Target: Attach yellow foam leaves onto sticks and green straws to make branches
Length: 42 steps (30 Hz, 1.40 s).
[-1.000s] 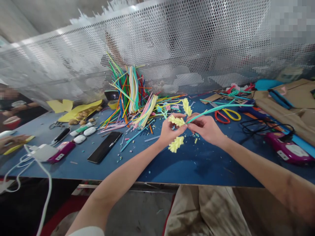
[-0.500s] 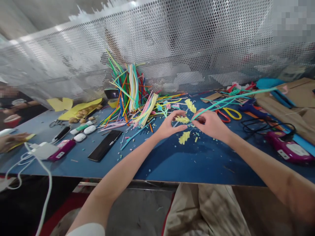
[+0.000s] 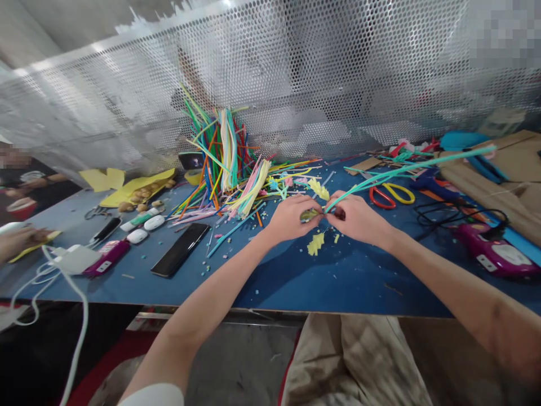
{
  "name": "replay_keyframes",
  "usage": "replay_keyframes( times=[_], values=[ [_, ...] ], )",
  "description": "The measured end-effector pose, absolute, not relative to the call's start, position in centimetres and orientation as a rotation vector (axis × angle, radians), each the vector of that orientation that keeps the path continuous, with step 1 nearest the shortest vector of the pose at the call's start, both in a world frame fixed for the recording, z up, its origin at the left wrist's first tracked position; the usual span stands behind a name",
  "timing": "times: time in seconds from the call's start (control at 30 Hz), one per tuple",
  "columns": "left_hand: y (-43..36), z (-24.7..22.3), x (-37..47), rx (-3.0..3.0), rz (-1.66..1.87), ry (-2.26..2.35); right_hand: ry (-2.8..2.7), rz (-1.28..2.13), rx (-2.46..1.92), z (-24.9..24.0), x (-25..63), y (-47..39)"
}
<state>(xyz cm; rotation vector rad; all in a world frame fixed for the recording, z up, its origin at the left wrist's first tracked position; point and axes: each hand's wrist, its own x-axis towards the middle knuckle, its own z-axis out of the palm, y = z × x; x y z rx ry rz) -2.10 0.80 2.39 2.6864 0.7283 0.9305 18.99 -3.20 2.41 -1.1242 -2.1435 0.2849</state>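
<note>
My left hand (image 3: 293, 217) is closed on a yellow leaf-shaped piece (image 3: 310, 215), partly hidden behind the fingers. My right hand (image 3: 353, 214) pinches the green stems (image 3: 380, 177), which run up to the right. The fingertips of both hands meet where stems and leaf come together. Above the hands another yellow leaf piece (image 3: 319, 189) shows, and below them a third yellow leaf piece (image 3: 315, 244) is visible over the blue table (image 3: 279, 282).
Pipe cleaners (image 3: 228, 152) stand at the back centre. A black phone (image 3: 180, 250) lies left, scissors (image 3: 392, 195) right, and a purple device (image 3: 496, 254) far right. Another person's hand (image 3: 21, 242) is at the far left. A perforated metal panel (image 3: 316, 73) rises behind.
My left hand's fingers have closed around the middle leaf, covering more of it. The upper leaf has shifted down and left. The stems' far end has swung slightly right and up.
</note>
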Motion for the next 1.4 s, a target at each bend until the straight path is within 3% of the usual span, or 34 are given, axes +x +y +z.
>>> replay_keyframes(
  times=[0.4,0.83,1.1,1.4],
  values=[
    [0.6,1.6,-1.3,2.364,0.780,1.049,-2.205,0.144,-1.075,2.4,18.4,-3.7],
    [0.7,1.4,-1.9,3.064,1.173,0.850,-1.954,0.504,-1.226,2.3,19.3,-2.9],
    [0.7,2.2,-2.2,3.367,1.146,0.857,-2.028,0.293,-1.164,2.8,18.9,-3.2],
    [0.8,2.4,-2.2,3.360,1.224,0.834,-1.938,0.356,-1.127,2.5,19.0,-3.5]
  ],
)
